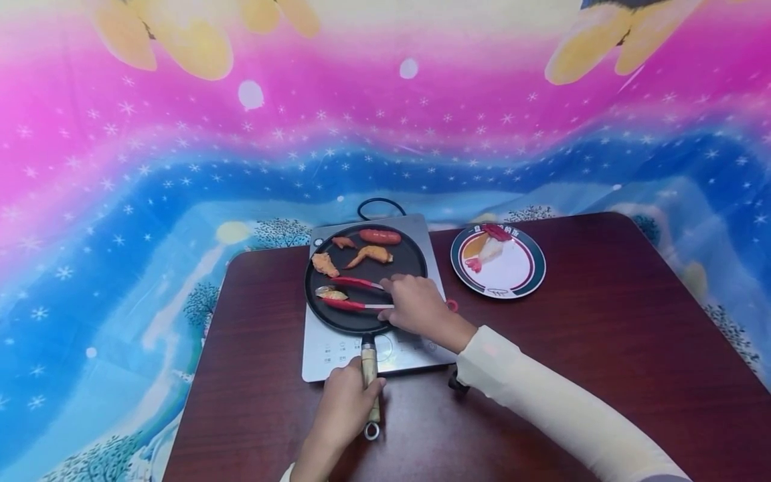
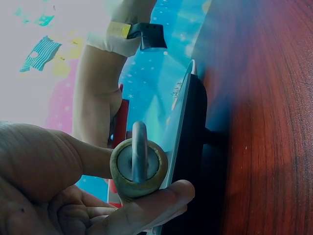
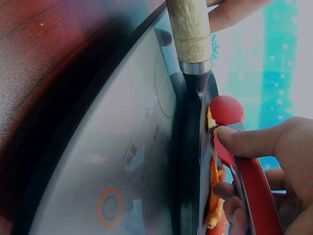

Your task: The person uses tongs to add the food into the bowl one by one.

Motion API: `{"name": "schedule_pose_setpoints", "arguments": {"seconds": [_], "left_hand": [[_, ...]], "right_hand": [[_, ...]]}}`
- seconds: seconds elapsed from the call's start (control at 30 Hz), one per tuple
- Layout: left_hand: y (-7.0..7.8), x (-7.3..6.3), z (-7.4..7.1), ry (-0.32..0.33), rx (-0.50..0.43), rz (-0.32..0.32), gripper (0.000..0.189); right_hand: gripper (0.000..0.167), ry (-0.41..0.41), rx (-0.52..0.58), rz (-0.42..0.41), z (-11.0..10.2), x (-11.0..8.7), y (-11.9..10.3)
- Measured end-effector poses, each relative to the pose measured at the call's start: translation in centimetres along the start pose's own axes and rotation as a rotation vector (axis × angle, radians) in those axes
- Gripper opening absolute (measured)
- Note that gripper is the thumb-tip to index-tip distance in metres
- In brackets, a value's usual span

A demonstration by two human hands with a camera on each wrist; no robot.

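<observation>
My left hand [image 1: 345,405] grips the wooden handle [image 1: 370,375] of a flat black frying pan [image 1: 411,258]. Over the pan, my right hand [image 1: 418,306] holds red-tipped tongs [image 1: 354,282], their two tips spread apart. A shellfish-like piece [image 1: 332,294] lies between the tips at the pan's left, close to the lower one; I cannot tell whether they touch. Around it in the pan are a fried chicken piece [image 1: 325,264], a chicken wing [image 1: 375,253], a sausage [image 1: 380,236] and a small reddish piece [image 1: 343,242]. In the right wrist view, thumb and fingers pinch the tongs [image 3: 259,196].
Beneath the pan is a silver induction cooker [image 1: 391,361], with a black cable [image 1: 381,199] looped behind it. To the right, a dark-rimmed plate [image 1: 530,284] bears a few sushi-like pieces [image 1: 489,249]. Everything stands on a dark wooden table [image 1: 602,321] before a printed cloth [image 1: 470,120].
</observation>
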State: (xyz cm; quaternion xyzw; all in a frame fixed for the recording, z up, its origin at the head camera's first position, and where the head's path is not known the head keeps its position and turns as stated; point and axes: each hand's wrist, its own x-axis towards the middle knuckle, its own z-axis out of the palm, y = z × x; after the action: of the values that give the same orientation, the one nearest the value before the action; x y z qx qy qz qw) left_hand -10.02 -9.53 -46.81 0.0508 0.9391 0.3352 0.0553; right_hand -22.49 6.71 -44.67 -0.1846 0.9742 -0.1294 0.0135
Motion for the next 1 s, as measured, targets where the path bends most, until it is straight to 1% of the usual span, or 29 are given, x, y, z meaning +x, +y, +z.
{"name": "schedule_pose_setpoints", "arguments": {"seconds": [0.1,0.27,0.43,0.5,0.57,0.8,0.9,1.0], "left_hand": [[0.1,0.1,0.0,-0.009,0.001,-0.009,0.027],[0.2,0.1,-0.2,-0.020,0.004,-0.035,0.029],[0.3,0.1,-0.1,-0.033,-0.012,-0.045,0.030],[0.3,0.1,-0.1,-0.034,-0.015,-0.046,0.031],[0.3,0.0,0.0,-0.033,-0.013,-0.042,0.031],[0.2,0.1,-0.1,-0.028,-0.006,-0.025,0.028],[0.2,0.0,-0.1,-0.029,-0.004,-0.025,0.028],[0.2,0.0,-0.1,-0.036,-0.010,-0.038,0.029]], "right_hand": [[0.062,0.026,0.022,0.019,-0.2,-0.5,0.4],[0.068,0.108,0.082,0.068,-0.9,-1.7,1.7],[0.075,0.204,0.092,0.096,-1.6,-3.3,4.2],[0.077,0.232,0.110,0.129,-1.7,-4.0,5.6],[0.076,0.244,0.142,0.194,-1.8,-4.8,6.9],[0.100,0.207,0.263,0.470,-1.3,-6.8,11.8],[0.100,0.208,0.292,0.550,-0.9,-7.6,13.6],[0.097,0.214,0.306,0.609,-0.4,-8.4,14.8]]}}
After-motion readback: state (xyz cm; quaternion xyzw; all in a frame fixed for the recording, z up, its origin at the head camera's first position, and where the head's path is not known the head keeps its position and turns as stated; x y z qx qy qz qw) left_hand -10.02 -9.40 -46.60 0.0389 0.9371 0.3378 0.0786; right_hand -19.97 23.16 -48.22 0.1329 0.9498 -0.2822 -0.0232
